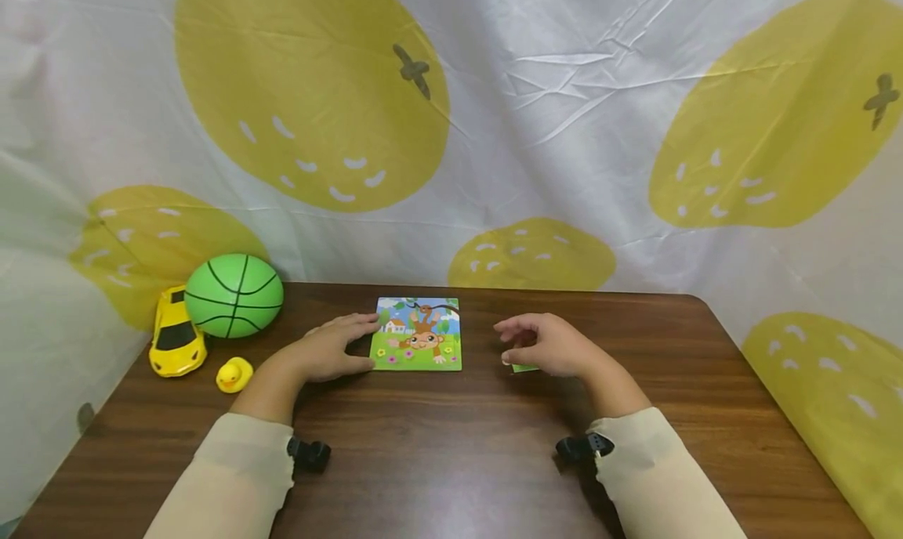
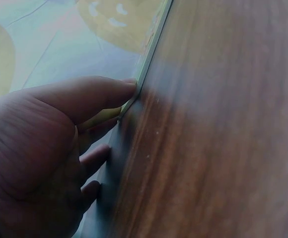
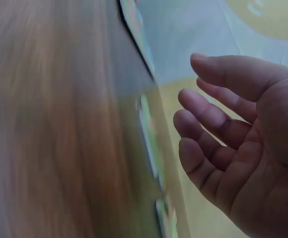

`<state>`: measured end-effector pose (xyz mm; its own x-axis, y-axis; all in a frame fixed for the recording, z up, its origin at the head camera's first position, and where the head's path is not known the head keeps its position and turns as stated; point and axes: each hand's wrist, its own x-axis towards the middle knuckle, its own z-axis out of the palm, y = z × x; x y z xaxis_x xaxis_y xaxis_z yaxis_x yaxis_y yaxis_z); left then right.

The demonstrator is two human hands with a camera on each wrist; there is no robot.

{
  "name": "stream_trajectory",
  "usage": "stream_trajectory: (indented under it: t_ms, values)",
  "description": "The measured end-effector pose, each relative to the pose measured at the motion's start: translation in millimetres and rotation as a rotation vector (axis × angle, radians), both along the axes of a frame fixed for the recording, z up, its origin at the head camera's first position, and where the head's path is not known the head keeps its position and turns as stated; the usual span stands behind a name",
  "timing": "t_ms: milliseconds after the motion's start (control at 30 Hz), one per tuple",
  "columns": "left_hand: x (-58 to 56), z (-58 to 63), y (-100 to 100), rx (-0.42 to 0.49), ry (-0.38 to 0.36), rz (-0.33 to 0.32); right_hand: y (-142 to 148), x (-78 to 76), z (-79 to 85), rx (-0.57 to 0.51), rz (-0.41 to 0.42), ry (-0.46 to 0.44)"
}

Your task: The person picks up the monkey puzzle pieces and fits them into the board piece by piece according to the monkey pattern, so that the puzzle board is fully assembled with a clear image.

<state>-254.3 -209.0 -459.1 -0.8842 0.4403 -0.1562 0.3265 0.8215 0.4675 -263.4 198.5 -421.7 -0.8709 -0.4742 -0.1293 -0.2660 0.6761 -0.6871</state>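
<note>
A square picture board (image 1: 416,335) lies on the table, printed with a monkey hanging from a branch, a house and flowers. My left hand (image 1: 331,347) rests at its left side, thumb at the near left corner and fingers spread along the edge. Close up in the left wrist view, the thumb of the left hand (image 2: 49,134) touches the board's thin edge. Right of the board, my right hand (image 1: 550,343) hovers with loosely bent fingers over a green piece (image 1: 524,368), mostly hidden beneath it. Nothing is between the fingers of the right hand (image 3: 233,129); beyond them lie thin colourful pieces (image 3: 151,139).
At the left end of the brown wooden table (image 1: 437,461) are a yellow toy car (image 1: 176,335), a green ball (image 1: 234,296) with black lines and a yellow rubber duck (image 1: 234,374). A white curtain (image 1: 550,116) with yellow fruit shapes hangs behind the far edge.
</note>
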Motion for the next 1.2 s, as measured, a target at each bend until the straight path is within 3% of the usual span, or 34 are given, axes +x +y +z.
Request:
stream_trajectory:
  t_ms: [267,900,1200]
  values:
    - [0.3,-0.3,-1.1,-0.003,-0.005,-0.004,23.8,-5.1,-8.8,0.036,-0.040,-0.007]
    - [-0.3,0.3,-1.0,0.000,-0.008,-0.002,22.5,-7.4,-14.8,0.105,-0.038,-0.003]
    - [-0.6,-0.5,-0.3,-0.001,0.002,0.001,20.2,-4.9,-14.2,0.120,0.002,0.122]
